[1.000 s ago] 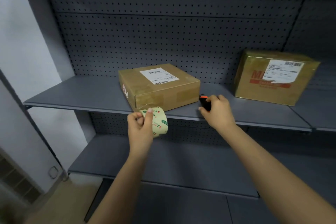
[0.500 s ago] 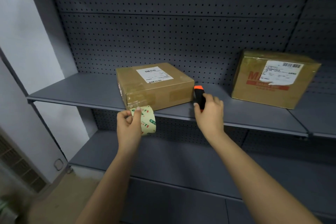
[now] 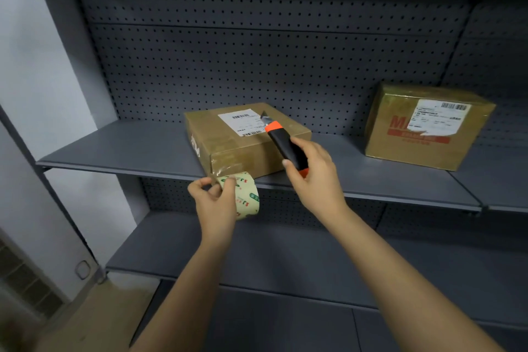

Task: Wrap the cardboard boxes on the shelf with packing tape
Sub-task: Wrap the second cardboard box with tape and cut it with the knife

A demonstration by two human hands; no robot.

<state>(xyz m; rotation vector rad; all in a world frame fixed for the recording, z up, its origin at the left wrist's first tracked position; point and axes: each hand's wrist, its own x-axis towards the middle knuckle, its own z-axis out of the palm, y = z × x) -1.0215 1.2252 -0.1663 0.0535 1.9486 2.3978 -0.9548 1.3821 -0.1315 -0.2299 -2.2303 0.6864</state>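
A flat cardboard box (image 3: 228, 143) with a white label lies on the grey shelf (image 3: 120, 148), shiny tape on its front corner. My left hand (image 3: 213, 201) grips a roll of printed packing tape (image 3: 247, 194) just below that corner, a strip of tape running up to the box. My right hand (image 3: 313, 171) holds a black and orange utility knife (image 3: 283, 143), blade out and pointing up-left over the box. A second, taller box (image 3: 425, 126) with a label and red print stands further right.
Dark pegboard (image 3: 257, 66) backs the shelf. A lower shelf (image 3: 285, 251) runs beneath my arms. A pale wall (image 3: 34, 66) and an upright post stand at the left, with tan floor at the bottom left.
My right hand picked the knife up off the shelf and raised it, and its blade now shows. My left hand kept the tape roll by the box corner.
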